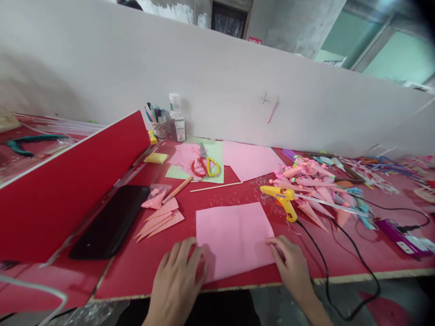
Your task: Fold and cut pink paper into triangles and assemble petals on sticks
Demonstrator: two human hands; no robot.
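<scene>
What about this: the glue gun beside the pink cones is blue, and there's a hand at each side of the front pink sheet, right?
Not blue: the head view shows a yellow glue gun beside those cones; left hand and right hand do flank that sheet.

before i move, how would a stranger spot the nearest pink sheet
Find the red tabletop, then its near edge, right of the black phone. The pink sheet lies there. Unlike the farther sheet by the white partition, it sits between the left hand and right hand.
</scene>
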